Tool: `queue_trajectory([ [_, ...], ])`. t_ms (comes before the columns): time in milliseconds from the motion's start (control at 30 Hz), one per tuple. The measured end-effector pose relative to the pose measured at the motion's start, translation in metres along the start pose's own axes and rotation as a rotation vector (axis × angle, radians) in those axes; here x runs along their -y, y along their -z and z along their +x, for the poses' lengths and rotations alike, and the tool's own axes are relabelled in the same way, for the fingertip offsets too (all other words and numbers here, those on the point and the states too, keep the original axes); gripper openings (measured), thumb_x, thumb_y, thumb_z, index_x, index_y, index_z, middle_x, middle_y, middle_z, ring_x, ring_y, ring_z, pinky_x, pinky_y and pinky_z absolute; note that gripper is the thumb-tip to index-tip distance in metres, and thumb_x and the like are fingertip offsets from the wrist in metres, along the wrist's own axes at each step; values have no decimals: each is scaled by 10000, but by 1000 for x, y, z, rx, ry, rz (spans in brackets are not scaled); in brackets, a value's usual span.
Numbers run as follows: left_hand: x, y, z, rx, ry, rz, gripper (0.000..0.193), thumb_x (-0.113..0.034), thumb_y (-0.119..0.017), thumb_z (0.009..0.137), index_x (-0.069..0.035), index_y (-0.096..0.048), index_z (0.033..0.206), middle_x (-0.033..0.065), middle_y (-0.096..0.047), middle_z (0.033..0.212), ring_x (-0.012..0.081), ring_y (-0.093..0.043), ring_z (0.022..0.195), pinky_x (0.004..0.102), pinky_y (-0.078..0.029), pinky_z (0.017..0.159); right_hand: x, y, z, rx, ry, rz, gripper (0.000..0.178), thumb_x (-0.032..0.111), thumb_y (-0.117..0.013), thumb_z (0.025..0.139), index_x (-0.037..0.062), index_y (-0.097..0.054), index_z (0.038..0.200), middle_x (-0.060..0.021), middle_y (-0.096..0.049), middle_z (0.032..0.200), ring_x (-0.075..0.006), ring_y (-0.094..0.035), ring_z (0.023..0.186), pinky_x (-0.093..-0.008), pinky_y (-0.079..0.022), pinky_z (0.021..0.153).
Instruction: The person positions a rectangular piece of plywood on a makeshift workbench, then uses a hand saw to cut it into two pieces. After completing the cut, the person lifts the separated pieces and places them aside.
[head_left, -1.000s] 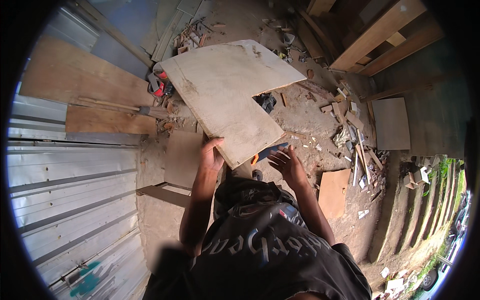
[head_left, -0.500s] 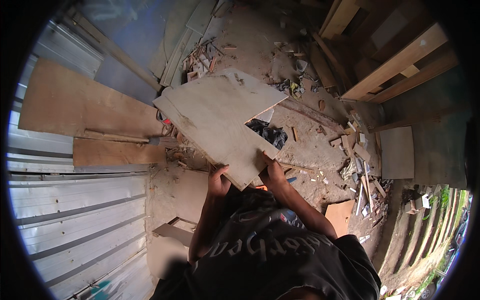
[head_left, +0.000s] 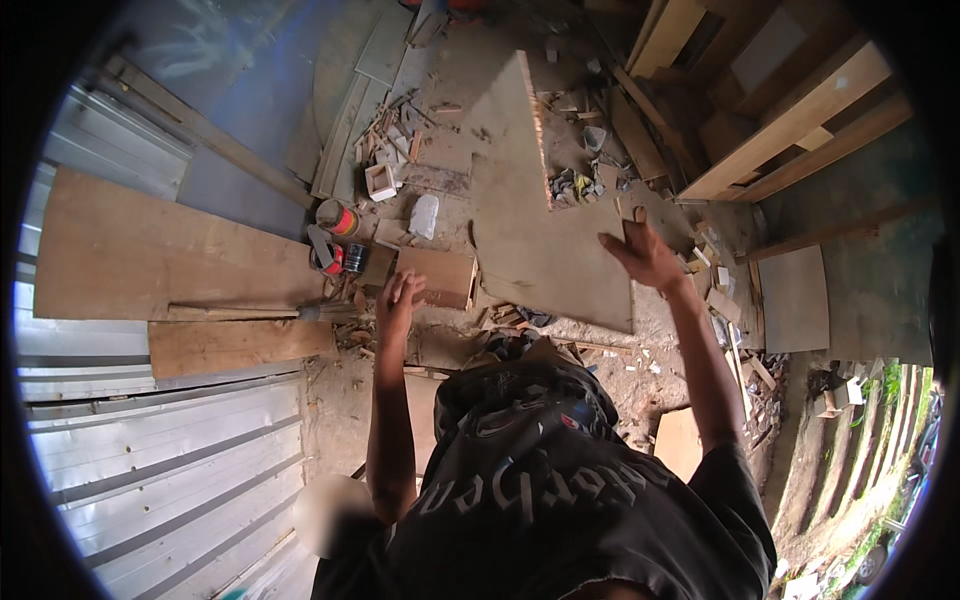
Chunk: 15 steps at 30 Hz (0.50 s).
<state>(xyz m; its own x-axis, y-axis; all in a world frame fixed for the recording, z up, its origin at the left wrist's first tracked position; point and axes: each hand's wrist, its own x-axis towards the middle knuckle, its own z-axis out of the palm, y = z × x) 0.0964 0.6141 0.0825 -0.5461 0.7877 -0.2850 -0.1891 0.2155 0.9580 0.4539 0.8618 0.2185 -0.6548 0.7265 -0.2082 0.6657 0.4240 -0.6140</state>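
A pale sheet of plywood with a large notch cut from its far right side stands tilted in front of me. At its right edge is my right hand, thumb over the near face and fingers by the rim, gripping it. Nothing is held in my left hand, whose fingers are loosely bent and partly apart. It hovers left of the sheet, in front of a brown wooden box on the ground. The sheet hides part of the floor behind it.
Left of the box stand open paint cans and a small dark can. A broom lies against boards by the corrugated metal wall. Wood scraps litter the floor on both sides. A wooden frame stands at the far right.
My left hand has let go of the plywood and moved left. The sheet has turned and shifted right, with my right hand farther right on its edge. The box and cans have come into sight.
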Motion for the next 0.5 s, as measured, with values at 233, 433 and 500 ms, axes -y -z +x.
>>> queue_trajectory([
  [233,-38,-45,36,-274,-465,290,994,-383,-835,773,-52,-243,1500,225,-273,1529,364,-270,1422,516,-274,1130,68,76,-4,-246,366,-556,254,278,-567,955,123,-661,1133,-169,-704,838,-371,-689,802,-466,-526,746],
  [433,-18,-59,16,-153,-756,1053,1024,-463,-865,672,-33,-371,1459,198,-333,1527,408,-223,1451,642,-184,1135,74,74,3,-91,518,-585,242,312,-631,928,120,-659,1074,-149,-697,801,-354,-684,745,-461,-528,690],
  [500,-7,-81,3,-116,-710,1077,930,-547,-805,700,-77,-459,1423,160,-392,1507,389,-227,1462,670,-97,1142,65,89,4,-7,460,-566,242,298,-608,946,129,-652,1113,-151,-700,848,-353,-688,818,-481,-522,752],
])
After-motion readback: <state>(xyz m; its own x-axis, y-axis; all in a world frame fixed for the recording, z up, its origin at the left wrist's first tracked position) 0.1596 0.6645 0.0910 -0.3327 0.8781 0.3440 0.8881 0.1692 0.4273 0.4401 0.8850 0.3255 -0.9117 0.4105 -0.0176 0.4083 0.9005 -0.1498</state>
